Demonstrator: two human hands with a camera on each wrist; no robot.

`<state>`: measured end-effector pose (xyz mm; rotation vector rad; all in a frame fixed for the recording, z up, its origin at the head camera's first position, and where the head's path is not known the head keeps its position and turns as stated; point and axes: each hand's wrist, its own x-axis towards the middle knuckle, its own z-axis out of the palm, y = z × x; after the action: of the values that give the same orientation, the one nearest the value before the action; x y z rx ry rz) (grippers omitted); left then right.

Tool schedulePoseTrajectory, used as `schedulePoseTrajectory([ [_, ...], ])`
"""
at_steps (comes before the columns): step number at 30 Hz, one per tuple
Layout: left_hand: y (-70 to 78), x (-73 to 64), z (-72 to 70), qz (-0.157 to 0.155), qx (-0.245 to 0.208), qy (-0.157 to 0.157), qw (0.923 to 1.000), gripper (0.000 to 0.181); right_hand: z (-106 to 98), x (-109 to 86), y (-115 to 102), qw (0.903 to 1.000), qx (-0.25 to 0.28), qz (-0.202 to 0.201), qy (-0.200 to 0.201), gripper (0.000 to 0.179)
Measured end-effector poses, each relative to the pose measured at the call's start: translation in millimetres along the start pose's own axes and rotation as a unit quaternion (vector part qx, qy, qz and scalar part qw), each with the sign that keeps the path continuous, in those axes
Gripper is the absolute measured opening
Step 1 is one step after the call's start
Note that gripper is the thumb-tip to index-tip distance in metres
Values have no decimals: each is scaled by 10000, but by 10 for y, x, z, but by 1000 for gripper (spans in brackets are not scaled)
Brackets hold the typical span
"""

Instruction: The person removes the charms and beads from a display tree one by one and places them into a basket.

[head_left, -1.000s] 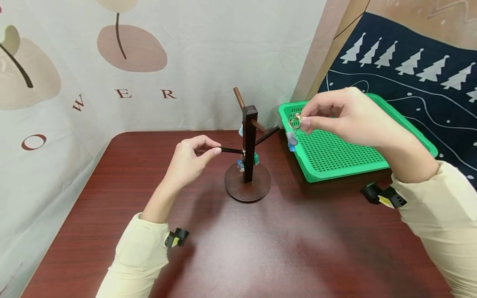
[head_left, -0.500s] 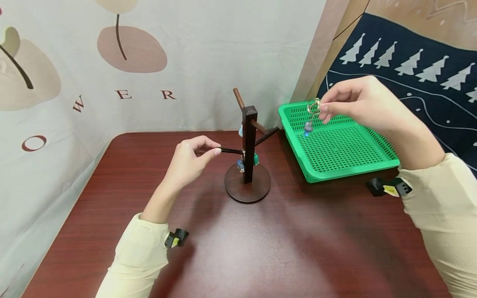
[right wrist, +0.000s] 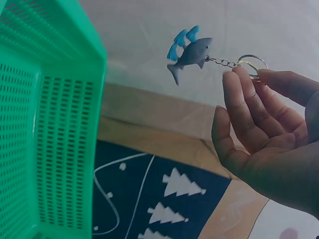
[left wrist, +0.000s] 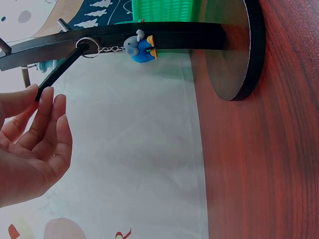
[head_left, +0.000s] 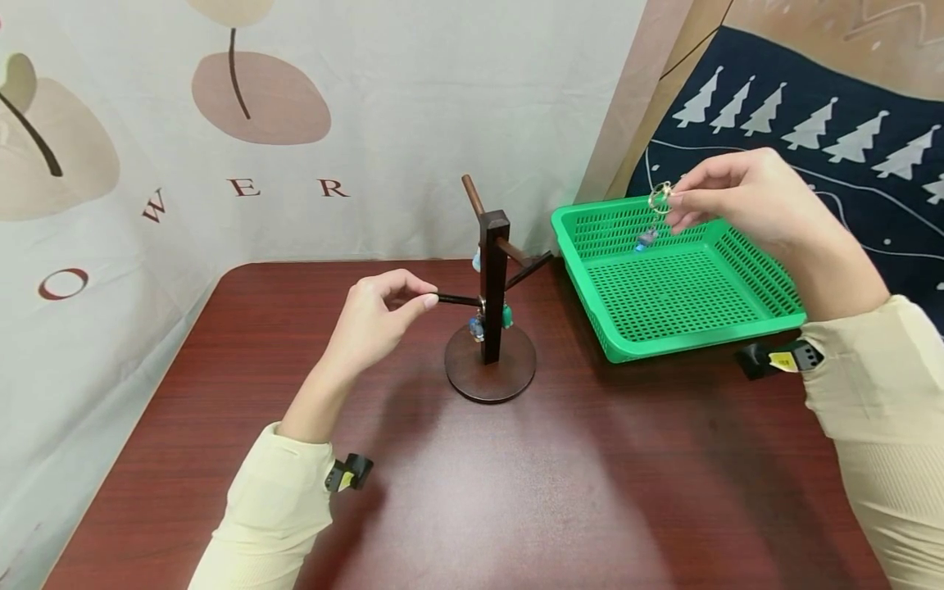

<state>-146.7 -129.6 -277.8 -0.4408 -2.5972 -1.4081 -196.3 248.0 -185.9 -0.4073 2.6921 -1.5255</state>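
My left hand pinches the tip of a lower peg on a dark wooden stand. On that peg, close to the post, hangs an elephant keychain with a blue body. A green figure and a pale blue piece show partly behind the post. Over the back of the green basket, my right hand holds a shark keychain by its rings between thumb and fingers. The grey shark with blue pieces dangles free, apart from the basket.
The stand's round base rests on the reddish-brown table, left of the basket. More pegs stick out of the post at different heights. A pale printed cloth hangs behind, and a dark tree-patterned cloth is at the right.
My right hand has carried the shark keychain rightward and up, from the basket's left rim to above its back part. The left hand and stand have stayed in place.
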Motion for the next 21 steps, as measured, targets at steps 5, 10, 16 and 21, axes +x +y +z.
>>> schedulePoseTrajectory([
  [5,5,-1,-2,-28,-13,3,10000,7,-78,31,130,9990,386,224,1,11],
  [10,6,1,-3,-13,-15,-3,10000,7,-133,48,267,9972,466,582,40,12],
  [16,14,-1,-4,-22,-10,-14,10000,7,-188,62,392,9935,626,936,179,14],
  [21,21,-6,-6,-28,-24,-12,10000,7,-216,73,460,9917,523,1161,202,18],
])
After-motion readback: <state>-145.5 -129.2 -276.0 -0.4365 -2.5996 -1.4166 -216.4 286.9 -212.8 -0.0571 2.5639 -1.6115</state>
